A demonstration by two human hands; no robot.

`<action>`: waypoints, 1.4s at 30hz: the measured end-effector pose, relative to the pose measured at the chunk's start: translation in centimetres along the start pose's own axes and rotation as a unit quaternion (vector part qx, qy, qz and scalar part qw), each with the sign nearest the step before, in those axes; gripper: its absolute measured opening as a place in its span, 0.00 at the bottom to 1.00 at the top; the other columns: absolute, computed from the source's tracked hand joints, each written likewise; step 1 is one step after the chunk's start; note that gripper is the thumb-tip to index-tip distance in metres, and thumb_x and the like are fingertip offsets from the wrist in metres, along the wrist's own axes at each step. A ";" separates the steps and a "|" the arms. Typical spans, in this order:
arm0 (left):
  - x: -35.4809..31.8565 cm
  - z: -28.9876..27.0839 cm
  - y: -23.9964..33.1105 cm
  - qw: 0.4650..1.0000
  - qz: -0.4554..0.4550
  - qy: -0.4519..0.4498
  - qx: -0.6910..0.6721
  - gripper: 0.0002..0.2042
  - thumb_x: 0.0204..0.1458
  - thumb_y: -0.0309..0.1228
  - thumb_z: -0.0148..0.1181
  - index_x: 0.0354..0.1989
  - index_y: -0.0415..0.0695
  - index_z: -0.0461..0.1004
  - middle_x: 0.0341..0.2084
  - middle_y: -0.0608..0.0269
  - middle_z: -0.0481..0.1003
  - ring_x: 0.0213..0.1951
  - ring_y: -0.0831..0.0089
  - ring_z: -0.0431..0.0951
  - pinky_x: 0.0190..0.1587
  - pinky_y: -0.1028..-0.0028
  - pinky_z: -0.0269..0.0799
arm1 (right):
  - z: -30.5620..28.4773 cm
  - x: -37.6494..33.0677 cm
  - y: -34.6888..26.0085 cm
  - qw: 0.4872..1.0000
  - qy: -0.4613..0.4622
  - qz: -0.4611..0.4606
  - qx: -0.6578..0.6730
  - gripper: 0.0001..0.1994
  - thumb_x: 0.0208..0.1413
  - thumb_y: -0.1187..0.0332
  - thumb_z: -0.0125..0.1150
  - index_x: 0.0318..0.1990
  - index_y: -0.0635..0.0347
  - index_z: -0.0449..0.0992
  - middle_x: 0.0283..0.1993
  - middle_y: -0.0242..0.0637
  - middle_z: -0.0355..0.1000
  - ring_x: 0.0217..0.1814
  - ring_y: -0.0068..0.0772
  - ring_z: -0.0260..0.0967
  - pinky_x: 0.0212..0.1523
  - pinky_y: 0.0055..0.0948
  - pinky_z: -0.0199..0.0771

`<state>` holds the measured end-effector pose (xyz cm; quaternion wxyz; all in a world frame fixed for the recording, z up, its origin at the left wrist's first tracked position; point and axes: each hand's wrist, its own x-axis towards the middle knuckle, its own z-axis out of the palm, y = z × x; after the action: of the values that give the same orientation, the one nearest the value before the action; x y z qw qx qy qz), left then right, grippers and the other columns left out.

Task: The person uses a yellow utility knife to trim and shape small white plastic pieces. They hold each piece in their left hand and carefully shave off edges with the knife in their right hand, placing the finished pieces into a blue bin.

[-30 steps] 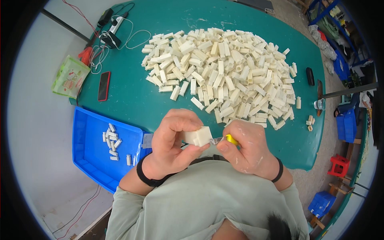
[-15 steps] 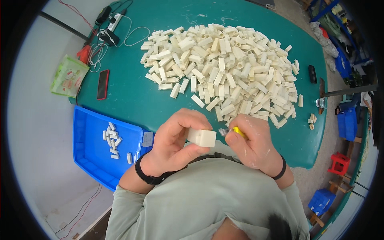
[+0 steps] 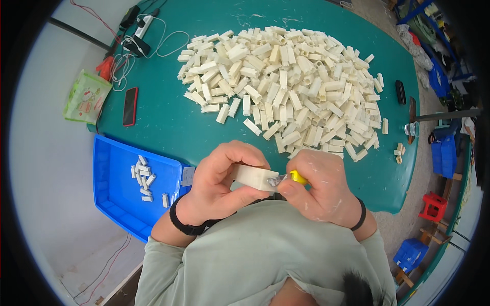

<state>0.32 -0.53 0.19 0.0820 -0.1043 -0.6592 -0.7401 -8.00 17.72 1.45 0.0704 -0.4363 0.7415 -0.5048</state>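
My left hand (image 3: 220, 179) is closed round an off-white, square-sided plastic block (image 3: 250, 177), thumb below and fingers above. Its end points toward my right hand (image 3: 326, 187), which grips a yellow utility knife (image 3: 299, 177). The short metal blade lies against the near right end of the block, and its tip is hard to make out. White dust marks my right hand. Beyond both hands spreads a large pile of similar off-white blocks (image 3: 286, 84), some with hollow or ragged ends.
A blue tray (image 3: 115, 201) at the left holds several small white pieces (image 3: 144, 178). On the green table (image 3: 153, 115) lie a red-edged phone (image 3: 130, 106), a power strip (image 3: 145, 28) with cables, and a black case (image 3: 400, 92). A clear cup (image 3: 411, 129) stands at the right edge.
The knife blade has come left onto the block's end, where a gap showed before. My left hand has tilted the block, so more of its long side faces up.
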 end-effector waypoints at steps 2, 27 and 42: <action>-0.1 0.0 -0.1 1.000 -0.006 0.001 0.021 0.17 0.43 0.23 0.66 0.40 0.39 0.66 0.34 0.59 0.71 0.35 0.73 0.72 0.37 0.77 0.67 | 0.0 0.1 0.0 1.000 -0.001 0.005 -0.001 0.15 0.48 0.61 0.64 0.22 0.60 0.66 0.15 0.36 0.60 0.13 0.35 0.57 0.14 0.28 0.54; 0.4 -1.0 -0.8 0.973 -0.123 0.122 -0.155 0.23 0.47 0.18 0.58 0.52 0.43 0.59 0.32 0.64 0.69 0.39 0.77 0.71 0.43 0.76 0.69 | 1.6 0.8 0.8 0.995 -0.041 0.024 0.088 0.14 0.49 0.60 0.63 0.34 0.61 0.70 0.23 0.38 0.67 0.21 0.38 0.65 0.20 0.29 0.62; 0.4 -1.0 0.5 0.982 -0.124 0.002 -0.146 0.25 0.47 0.20 0.57 0.55 0.43 0.57 0.35 0.67 0.69 0.36 0.80 0.70 0.37 0.79 0.66 | 0.7 0.7 0.8 0.996 -0.032 0.032 0.072 0.15 0.47 0.60 0.65 0.31 0.62 0.71 0.24 0.38 0.68 0.20 0.36 0.66 0.19 0.27 0.63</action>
<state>0.05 -1.54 0.67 -0.0251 -0.0313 -0.5518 -0.8330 -8.50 16.80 0.74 0.1417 -0.4223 0.7142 -0.5399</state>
